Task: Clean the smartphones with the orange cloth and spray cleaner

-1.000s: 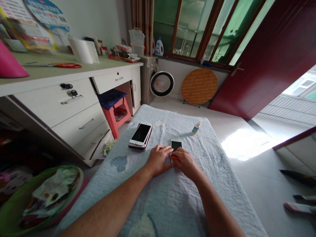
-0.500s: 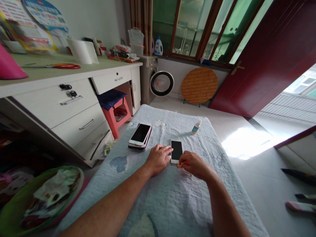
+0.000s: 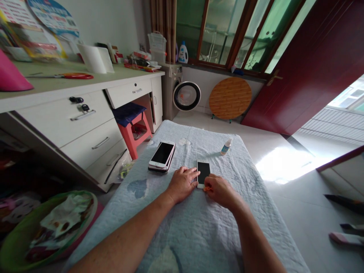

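A white phone with a dark screen [image 3: 203, 171] lies face up on the cloth-covered table. My left hand [image 3: 182, 183] rests flat at its left edge, fingers spread and fingertips touching the side. Closed around a small orange cloth [image 3: 206, 188], my right hand [image 3: 220, 189] is at the phone's lower right corner and covers part of it. To the left, a larger white phone [image 3: 162, 154] lies on top of other devices in a stack. A small spray bottle [image 3: 226, 146] stands beyond my right hand.
The table's light blue quilted cover [image 3: 199, 227] spreads under both forearms. A green basket [image 3: 14, 242] with crumpled tissues is at lower left. Left stands a white desk [image 3: 82, 129] with a pink stool [image 3: 132, 140] beside it. A round wooden board [image 3: 230, 98] leans at the far wall.
My right hand has shifted slightly left and up, further over the phone's lower right corner, with the orange cloth. My left hand has hardly moved.
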Available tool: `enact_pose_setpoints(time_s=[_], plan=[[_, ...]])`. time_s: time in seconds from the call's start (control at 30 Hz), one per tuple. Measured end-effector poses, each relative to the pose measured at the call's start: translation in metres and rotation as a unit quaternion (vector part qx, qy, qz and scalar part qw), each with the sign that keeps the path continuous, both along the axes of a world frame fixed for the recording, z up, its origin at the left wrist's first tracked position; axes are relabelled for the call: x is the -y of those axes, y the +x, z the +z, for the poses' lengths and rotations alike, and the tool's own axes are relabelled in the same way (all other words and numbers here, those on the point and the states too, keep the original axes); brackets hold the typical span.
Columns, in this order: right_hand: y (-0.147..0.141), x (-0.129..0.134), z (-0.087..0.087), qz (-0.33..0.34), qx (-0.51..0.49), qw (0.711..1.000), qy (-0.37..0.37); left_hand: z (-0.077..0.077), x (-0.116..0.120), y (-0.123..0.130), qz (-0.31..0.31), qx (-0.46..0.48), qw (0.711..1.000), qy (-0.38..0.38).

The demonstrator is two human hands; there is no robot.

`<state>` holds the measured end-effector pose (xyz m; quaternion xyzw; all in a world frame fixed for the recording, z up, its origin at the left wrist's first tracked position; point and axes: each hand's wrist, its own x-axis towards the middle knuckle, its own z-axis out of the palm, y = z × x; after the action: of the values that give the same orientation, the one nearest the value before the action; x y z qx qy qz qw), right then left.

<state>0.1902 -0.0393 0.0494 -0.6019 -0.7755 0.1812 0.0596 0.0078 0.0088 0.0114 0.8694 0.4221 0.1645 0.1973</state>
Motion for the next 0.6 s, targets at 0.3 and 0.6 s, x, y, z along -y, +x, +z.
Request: enact_pose_setpoints(time_s=[0.3,0.6], plan=[[-0.029,0.001,-0.009,0.033,-0.040,0.996,0.075,-0.004,0.001,0.000,0.002,0.012,1.000,0.019],[-0.015,0.004,-0.004,0.006,-0.008,0.999,0.037,0.000,0.001,-0.001,0.001,0.004,1.000,0.005]])
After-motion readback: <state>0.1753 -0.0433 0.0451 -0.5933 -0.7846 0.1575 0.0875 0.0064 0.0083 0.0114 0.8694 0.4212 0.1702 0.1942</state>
